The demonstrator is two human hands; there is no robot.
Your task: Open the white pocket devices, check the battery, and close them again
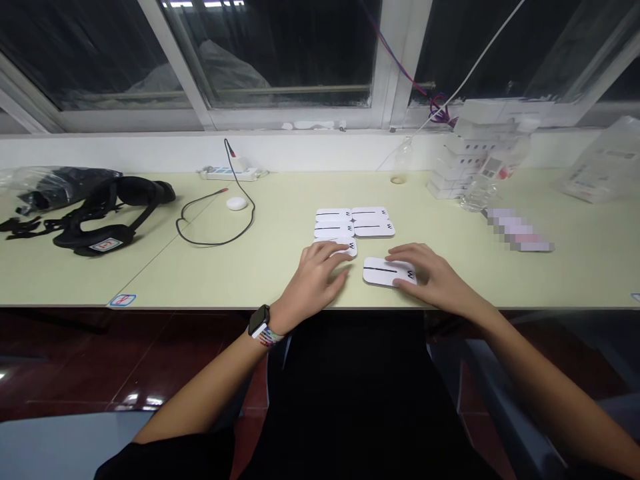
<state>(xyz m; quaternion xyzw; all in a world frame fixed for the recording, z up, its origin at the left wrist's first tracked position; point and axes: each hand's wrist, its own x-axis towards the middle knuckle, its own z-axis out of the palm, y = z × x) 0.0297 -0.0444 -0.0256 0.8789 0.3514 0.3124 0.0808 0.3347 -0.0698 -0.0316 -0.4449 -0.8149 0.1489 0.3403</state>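
Several white cards with rounded corners, each marked with a black line and a "W"-like mark, lie near the table's front. Two side-by-side pairs form a block, with an upper right card [370, 213] and a lower left card [334, 229] among them. My left hand [317, 273] rests its fingertips on another card [350, 248] just below that block, thumb spread away and fingers partly covering the card. Slightly apart to the right, a single card [383, 272] sits between the thumb and fingers of my right hand [430, 277], which grips its near and far edges.
A black strapped headset [115, 213] is at the left, near a black cable [217, 243], a white round object [237, 203] and a power strip [233, 173]. At right stand white boxes [453, 163], a clear bottle [480, 193] and a blurred-out flat object [520, 230].
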